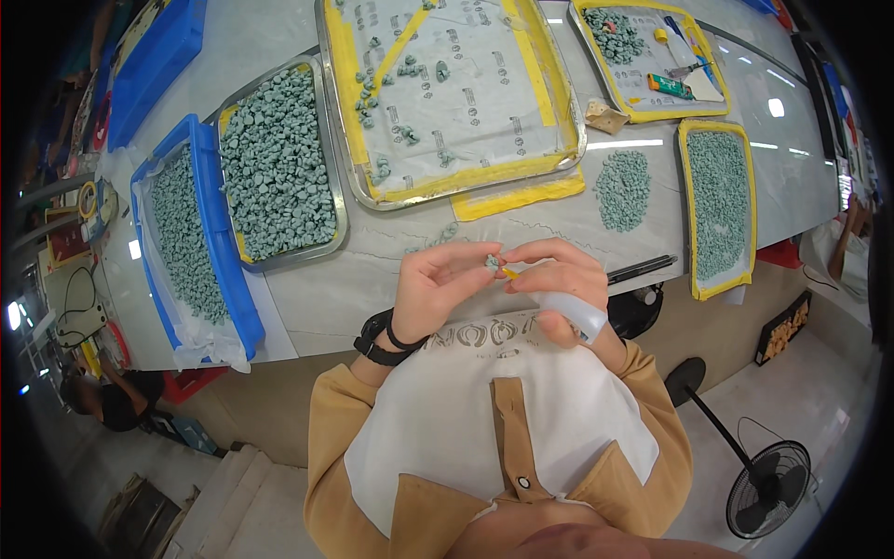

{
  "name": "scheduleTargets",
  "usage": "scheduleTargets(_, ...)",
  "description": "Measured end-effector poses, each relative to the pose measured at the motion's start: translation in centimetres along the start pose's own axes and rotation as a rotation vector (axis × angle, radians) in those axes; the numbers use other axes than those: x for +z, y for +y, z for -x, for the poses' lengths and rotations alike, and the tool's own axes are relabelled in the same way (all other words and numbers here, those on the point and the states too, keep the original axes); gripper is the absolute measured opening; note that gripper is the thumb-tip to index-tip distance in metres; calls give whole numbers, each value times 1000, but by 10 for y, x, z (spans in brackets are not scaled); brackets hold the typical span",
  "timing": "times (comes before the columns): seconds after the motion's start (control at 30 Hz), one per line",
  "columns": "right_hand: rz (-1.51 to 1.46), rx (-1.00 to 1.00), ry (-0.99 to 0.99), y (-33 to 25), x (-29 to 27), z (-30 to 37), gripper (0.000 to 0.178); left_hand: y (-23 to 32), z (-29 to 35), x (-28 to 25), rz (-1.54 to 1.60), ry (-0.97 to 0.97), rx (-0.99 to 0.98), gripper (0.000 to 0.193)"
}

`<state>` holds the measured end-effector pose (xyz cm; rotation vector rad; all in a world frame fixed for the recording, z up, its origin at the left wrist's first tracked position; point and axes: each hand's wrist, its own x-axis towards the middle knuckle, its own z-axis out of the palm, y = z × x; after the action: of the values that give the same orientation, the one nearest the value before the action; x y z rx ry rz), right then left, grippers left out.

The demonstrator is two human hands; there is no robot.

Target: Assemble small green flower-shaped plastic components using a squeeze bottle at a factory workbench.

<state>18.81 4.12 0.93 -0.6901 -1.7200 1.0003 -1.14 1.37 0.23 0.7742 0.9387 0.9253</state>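
Above the table's near edge, my left hand point(430, 287) pinches a small grey-green stone-like piece point(492, 264) between its fingertips. Wrapped in my right hand point(570, 272) is a translucent white squeeze bottle point(573, 315). Its yellow nozzle point(510, 274) points left, close to the piece; whether the two touch I cannot tell. Just beyond my left hand, a few similar pieces point(449, 233) lie on the table. Farther off stands a large metal tray point(377, 198) lined with printed white paper and yellow tape, with several small clusters on it.
At left are a metal tray point(342, 219) of larger grey-green pieces and a blue tray point(219, 265) of smaller ones. On the right lie a loose pile point(623, 191), a black pen point(643, 269) and a yellow-edged tray point(752, 205). Another tray point(643, 115) holds tools and a lighter point(670, 87).
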Motion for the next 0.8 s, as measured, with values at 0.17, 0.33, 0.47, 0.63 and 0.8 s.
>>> scheduleTargets(0.17, 62, -47, -16, 3, -11, 4, 32, 0, -1, -1, 38, -20, 9, 29)
scheduleTargets(0.33, 459, 177, -74, 24, -22, 8, 25, -9, -2, 0, 3, 65, 42, 28)
scheduleTargets(0.47, 745, 71, -247, 38, -25, 16, 34, -14, -6, 2, -8, 59, 96, 28)
scheduleTargets(0.63, 758, 160, 37, 22, -56, 12, 26, -11, -5, 1, -10, 39, 82, 26)
scheduleTargets(0.8, 1055, 355, 335, 49, -146, 23, 14, -7, -7, 5, 15, 3, 47, 30)
